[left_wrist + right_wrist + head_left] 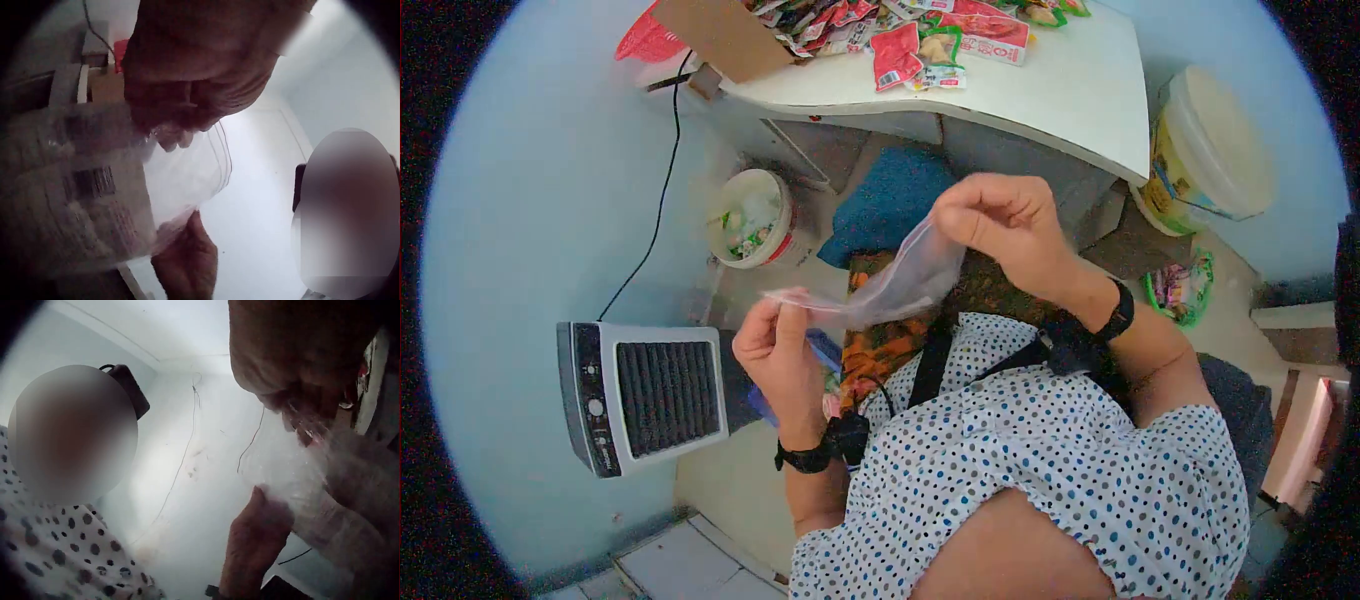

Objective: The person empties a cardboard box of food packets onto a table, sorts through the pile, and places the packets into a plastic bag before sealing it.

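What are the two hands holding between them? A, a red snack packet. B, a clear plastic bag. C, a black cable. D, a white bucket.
B: the left hand and the right hand each pinch an edge of the clear plastic bag stretched between them, while the red packets lie untouched on the table.

Snack packets (920, 40) on tabletop (1060, 100): cut by top edge, print too small to read. Clear bag (94, 206): label blurred, unreadable, left wrist view.
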`<state>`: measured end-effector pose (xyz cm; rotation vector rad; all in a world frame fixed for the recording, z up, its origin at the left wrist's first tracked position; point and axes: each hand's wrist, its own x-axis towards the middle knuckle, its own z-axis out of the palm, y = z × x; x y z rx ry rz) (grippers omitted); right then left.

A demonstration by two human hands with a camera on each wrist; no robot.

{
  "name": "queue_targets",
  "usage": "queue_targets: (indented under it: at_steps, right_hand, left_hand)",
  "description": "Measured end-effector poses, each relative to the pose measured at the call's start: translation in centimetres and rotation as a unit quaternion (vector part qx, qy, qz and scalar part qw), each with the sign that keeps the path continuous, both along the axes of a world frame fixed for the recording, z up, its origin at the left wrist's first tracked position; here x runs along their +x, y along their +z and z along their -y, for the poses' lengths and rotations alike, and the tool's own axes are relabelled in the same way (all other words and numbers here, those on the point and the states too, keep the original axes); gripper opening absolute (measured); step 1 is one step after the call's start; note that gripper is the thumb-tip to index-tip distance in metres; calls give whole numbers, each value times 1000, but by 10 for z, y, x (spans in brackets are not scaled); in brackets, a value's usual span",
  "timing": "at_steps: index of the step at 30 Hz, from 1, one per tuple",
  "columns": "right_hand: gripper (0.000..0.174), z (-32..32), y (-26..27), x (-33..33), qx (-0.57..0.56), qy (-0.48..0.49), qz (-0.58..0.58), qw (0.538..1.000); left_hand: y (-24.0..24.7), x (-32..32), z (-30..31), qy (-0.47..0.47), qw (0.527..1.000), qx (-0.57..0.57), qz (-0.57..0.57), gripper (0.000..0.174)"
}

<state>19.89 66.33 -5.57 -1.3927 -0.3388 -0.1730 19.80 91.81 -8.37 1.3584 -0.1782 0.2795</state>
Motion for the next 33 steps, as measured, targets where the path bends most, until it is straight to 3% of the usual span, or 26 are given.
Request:
queue_targets:
  at_steps: [2, 5, 9, 14, 17, 20, 24, 26, 29, 30, 33]
  right_hand:
    - [17, 2, 3, 2, -36, -17, 42, 998]
    - [20, 4, -11, 9, 20, 32, -7, 999]
    - [21, -3, -15, 8, 63, 57, -57, 995]
    - [23, -1, -17, 10, 33, 48, -79, 995]
    - [19, -3, -19, 10, 45, 13, -81, 996]
    - [20, -2, -20, 8, 88, 45, -87, 991]
    - [17, 0, -29, 15, 53, 62, -54, 995]
    - [21, -6, -29, 15, 48, 64, -25, 997]
    - [31, -7, -43, 20, 24, 139, -25, 990]
    - [26, -13, -46, 21, -19, 99, 28, 995]
    - [26, -3, -41, 21, -110, 163, -108, 974]
  left_hand:
    - [-4, -5, -9, -3, 1000, -21, 22, 12]
    - [-6, -1, -4, 37, 999, -16, 34, 13]
    - [5, -5, -4, 5, 995, -87, -48, 13]
    - [3, -2, 0, 39, 993, -92, -63, 12]
    - [4, 0, 1, 35, 990, -109, -85, 12]
    - [6, 0, 4, 42, 985, -134, -101, 13]
    - [19, -1, 17, 96, 984, -118, -90, 14]
    - [16, 1, 9, 73, 985, -123, -94, 14]
    - [15, 0, 8, 75, 984, -125, -101, 13]
    - [16, 0, 10, 82, 984, -125, -101, 13]
    - [15, 3, 5, 77, 983, -97, -135, 13]
